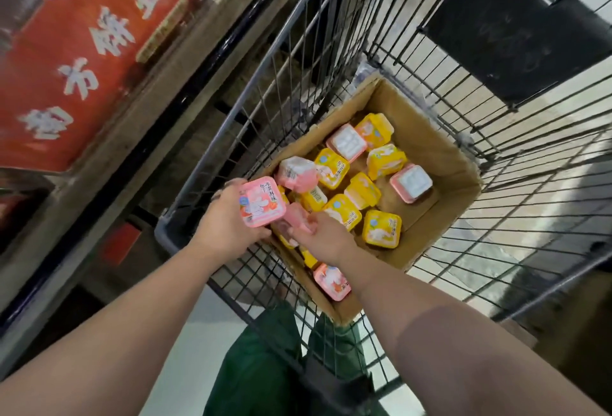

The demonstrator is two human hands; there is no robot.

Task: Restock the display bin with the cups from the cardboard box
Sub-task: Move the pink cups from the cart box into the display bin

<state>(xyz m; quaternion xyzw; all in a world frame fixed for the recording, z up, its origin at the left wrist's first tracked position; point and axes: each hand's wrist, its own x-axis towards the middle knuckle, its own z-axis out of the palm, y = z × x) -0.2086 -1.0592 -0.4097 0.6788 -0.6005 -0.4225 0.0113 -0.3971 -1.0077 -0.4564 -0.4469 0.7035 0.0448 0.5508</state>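
The left hand (228, 220) grips one pink pudding cup (262, 202), lid up, at the near left corner of the cardboard box (440, 147). The right hand (323, 233) pinches a second pink cup (298, 217) just beside it. The box sits inside a wire cart (516, 184). Loose in the box: about nine yellow cups (381, 228), some partly hidden, and four more pink ones (332, 277).

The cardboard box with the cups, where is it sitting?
The cardboard box sits inside the wire cart, centre-right of the head view, just beyond both hands.
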